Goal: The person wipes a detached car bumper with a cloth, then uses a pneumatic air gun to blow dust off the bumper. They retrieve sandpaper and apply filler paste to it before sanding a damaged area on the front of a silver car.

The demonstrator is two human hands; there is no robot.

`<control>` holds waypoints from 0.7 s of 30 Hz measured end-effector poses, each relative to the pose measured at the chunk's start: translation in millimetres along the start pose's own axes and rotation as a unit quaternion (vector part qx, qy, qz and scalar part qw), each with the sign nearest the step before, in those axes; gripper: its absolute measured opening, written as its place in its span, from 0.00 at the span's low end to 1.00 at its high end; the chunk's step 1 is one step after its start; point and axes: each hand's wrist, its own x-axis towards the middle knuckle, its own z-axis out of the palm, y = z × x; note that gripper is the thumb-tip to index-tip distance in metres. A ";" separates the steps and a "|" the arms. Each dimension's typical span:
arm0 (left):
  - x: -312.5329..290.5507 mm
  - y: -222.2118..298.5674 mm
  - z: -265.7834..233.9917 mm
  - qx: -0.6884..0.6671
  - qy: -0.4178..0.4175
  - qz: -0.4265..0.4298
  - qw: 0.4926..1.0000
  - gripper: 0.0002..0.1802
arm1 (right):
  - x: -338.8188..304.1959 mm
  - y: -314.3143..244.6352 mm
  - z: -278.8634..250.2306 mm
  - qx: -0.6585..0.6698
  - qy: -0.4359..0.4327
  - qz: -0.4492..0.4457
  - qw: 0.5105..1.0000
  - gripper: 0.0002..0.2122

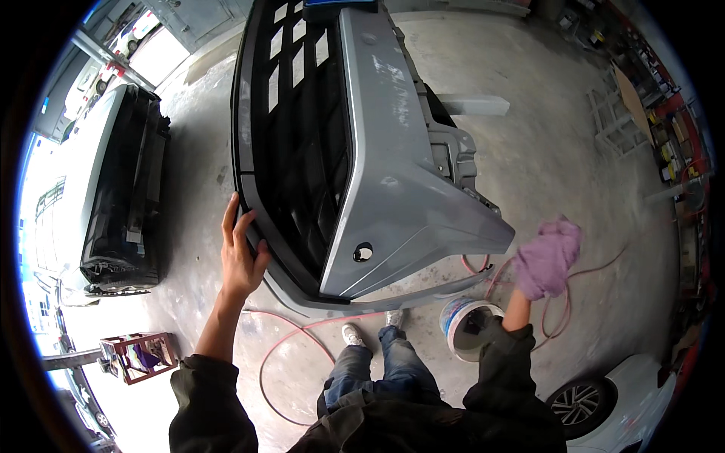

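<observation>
A grey car bumper [404, 215] with a black grille [306, 158] stands in front of me, its paint marked by pale scuffs and a round hole near the lower corner. My left hand [243, 260] rests on the bumper's left outer edge, fingers spread and touching the trim. To the right of the bumper, apart from it, my right hand [519, 308] is raised with a crumpled purple-pink cloth [547, 259] in it. The cloth covers most of that hand's fingers.
A bucket of greyish liquid [455, 332] stands on the floor below my right arm. A red hose [260, 370] loops around my feet. Another dark-and-white bumper [106, 189] is at left, near a red-framed stand [155, 355]. A white car [627, 400] sits lower right; cluttered shelves [676, 143] line the right.
</observation>
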 end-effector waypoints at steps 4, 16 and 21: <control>-0.2 -0.4 -1.0 -0.019 0.006 -0.003 1.000 0.33 | 0.4 -13.8 -95.8 -0.282 0.310 -0.007 0.908 0.05; -4.6 -1.6 -1.1 -0.043 -0.008 -0.029 0.999 0.32 | 1.3 -74.8 -202.5 -0.978 0.123 0.147 -0.084 0.26; 0.5 0.0 -1.9 -0.052 -0.005 -0.028 0.998 0.32 | 5.5 -70.7 -210.0 -0.978 0.173 0.109 -0.050 0.24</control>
